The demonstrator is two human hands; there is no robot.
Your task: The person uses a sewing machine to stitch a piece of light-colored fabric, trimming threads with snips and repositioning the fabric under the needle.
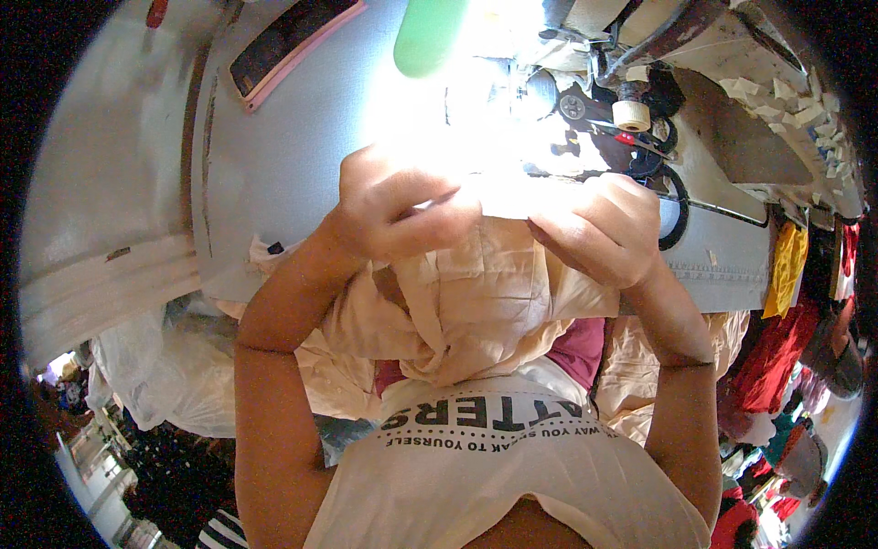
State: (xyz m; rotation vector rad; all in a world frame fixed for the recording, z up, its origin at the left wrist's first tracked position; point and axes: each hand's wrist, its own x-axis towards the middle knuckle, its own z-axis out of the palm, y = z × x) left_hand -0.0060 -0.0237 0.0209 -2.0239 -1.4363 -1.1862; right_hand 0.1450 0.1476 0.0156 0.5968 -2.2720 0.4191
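Observation:
My left hand (393, 215) and my right hand (599, 229) both pinch the upper edge of a cream-coloured piece of fabric (476, 293), held up close over the edge of a grey sewing table (274, 165). The fabric hangs bunched down into my lap between my forearms. Strong glare washes out the cloth's top edge and the area just beyond my fingers. The sewing machine (640, 55) stands right behind my right hand, with a small thread spool (631, 114) on it.
A green cylinder (428, 35) and a dark flat device in a pink case (288, 41) lie on the table at the back. White plastic bags (174, 366) sit at my lower left. Yellow and red garments (782, 320) pile up at the right.

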